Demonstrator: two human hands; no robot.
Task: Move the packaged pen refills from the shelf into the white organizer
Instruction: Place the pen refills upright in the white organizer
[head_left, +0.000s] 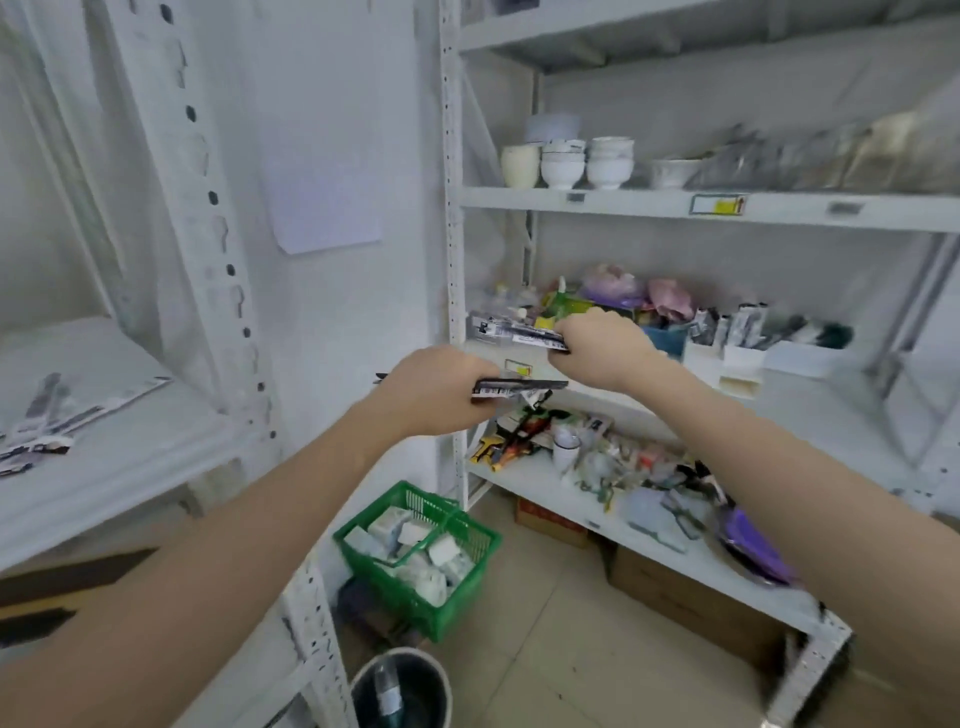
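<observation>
My left hand (434, 387) is closed around a flat black-and-white pack of pen refills (522, 387), held level in front of the shelf's edge. Higher and to the right, my right hand (600, 345) grips more refill packs (511, 332) that lie at the left end of the middle shelf (831, 395). The white organizer (727, 358) stands further right on that same shelf, with several packs upright in its compartments. More refill packs (44, 431) lie scattered on the white shelf at the far left.
Bowls and cups (569, 163) stand on the upper shelf. Bags and bottles crowd the back of the middle shelf. The lower shelf (524, 475) is cluttered. On the floor are a green basket (421, 556), a dark bucket (400, 691) and cardboard boxes (691, 597).
</observation>
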